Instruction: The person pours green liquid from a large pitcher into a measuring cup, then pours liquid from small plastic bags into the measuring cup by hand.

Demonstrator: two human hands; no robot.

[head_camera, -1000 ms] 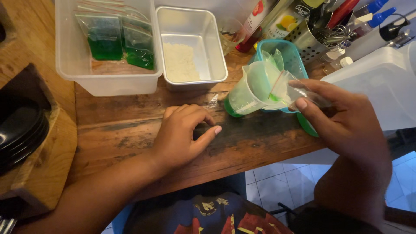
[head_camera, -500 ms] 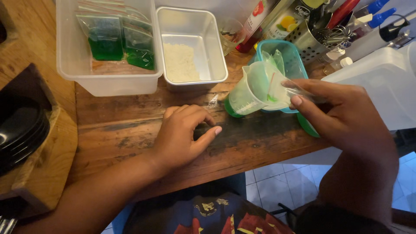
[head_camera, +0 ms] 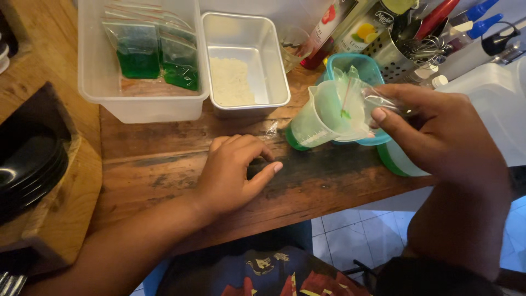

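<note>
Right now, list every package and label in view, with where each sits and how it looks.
Filled bags: two clear pouches of green liquid, in the clear tub, back left.
Empty bag: clear, red seal strip, held by the right hand at the jug.
Red bottle: back centre, red-and-white label.
Yellow bottle: beside it, label with lemon picture.
No screens or signs.

free: bare wooden table [head_camera: 164,159] front-left | blocked: plastic tub [head_camera: 137,107], metal tray [head_camera: 246,101], probably the measuring jug [head_camera: 318,118]
</note>
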